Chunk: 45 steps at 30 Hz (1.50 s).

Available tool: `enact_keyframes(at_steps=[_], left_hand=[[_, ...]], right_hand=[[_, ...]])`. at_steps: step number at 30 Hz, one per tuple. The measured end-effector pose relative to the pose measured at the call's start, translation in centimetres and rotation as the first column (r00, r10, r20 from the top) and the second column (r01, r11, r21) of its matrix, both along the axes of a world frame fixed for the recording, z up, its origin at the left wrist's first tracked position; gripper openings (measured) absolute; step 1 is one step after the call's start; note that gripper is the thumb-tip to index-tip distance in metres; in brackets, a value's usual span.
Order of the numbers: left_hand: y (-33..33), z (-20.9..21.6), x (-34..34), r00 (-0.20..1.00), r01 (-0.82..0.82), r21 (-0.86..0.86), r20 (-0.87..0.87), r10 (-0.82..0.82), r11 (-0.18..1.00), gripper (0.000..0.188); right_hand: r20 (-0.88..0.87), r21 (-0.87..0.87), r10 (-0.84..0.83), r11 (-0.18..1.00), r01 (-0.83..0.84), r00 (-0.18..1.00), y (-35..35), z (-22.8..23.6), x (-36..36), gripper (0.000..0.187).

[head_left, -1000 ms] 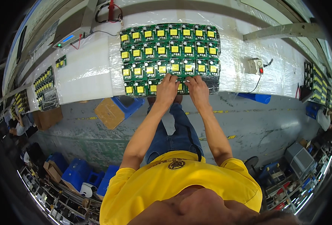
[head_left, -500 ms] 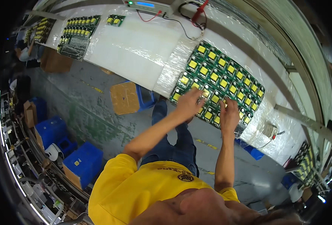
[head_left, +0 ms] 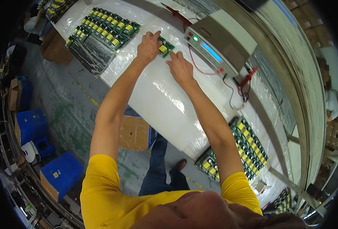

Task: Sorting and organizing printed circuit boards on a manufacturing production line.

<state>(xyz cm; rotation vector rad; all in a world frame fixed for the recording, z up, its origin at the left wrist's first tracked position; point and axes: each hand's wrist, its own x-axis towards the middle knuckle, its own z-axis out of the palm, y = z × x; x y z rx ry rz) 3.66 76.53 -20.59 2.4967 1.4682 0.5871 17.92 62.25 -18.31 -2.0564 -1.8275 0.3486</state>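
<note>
On the white table, a small green circuit board (head_left: 164,49) with yellow transformers lies between my hands. My left hand (head_left: 148,48) is over its left end, fingers bent around the edge, hiding part of it. Just off its near right corner, my right hand (head_left: 181,68) has its thumb and forefinger apart and nothing between them. A larger panel of circuit boards (head_left: 104,26) sits left of my left hand, beside a dark film-wrapped pad. Another panel of boards (head_left: 249,147) lies at the right, partly behind my right forearm.
A bench tester (head_left: 218,42) with a lit blue display and red and black leads stands right of my hands. A red probe (head_left: 249,76) lies near it. Below the table edge are a stool (head_left: 133,133) and blue bins (head_left: 62,173).
Both hands have left the large panel at the right and reached far left to the small circuit board. The view has swung left, bringing the tester nearer.
</note>
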Motion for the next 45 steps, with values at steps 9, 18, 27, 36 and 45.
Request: enact_keyframes(at_steps=[9, 18, 27, 36, 45], left_hand=[[10.7, -5.0, -0.5, 0.982, 0.136, -0.009, 0.136, -0.134, 0.991, 0.024], [9.6, -4.8, -3.5, 0.978, 0.206, 0.020, -0.005, -0.206, 0.978, 0.013], [-21.0, 10.7, 1.3, 0.897, 0.396, -0.085, 0.250, -0.365, 0.914, 0.013], [-66.3, 14.0, 11.9, 0.656, 0.754, -0.310, 0.399, -0.641, 0.580, 0.019], [-81.2, 7.0, 22.6, 0.555, 0.825, -0.225, 0.144, -0.820, 0.519, 0.016]], right_hand=[[0.312, 0.124, -0.119, 0.989, 0.084, 0.943, 14.7, -6.0, -0.8, 0.017], [-0.420, 0.295, -0.137, 0.914, 0.278, 0.897, -4.3, 2.9, -1.7, 0.027], [-0.444, 0.194, -0.367, 0.852, 0.487, 0.817, -44.0, 10.5, 2.3, 0.021], [-0.188, -0.009, -0.838, 0.523, 0.852, 0.512, -78.2, 11.2, 6.9, 0.019], [-0.016, -0.064, -0.865, 0.501, 0.863, 0.501, -85.0, 5.4, 14.4, 0.015]])
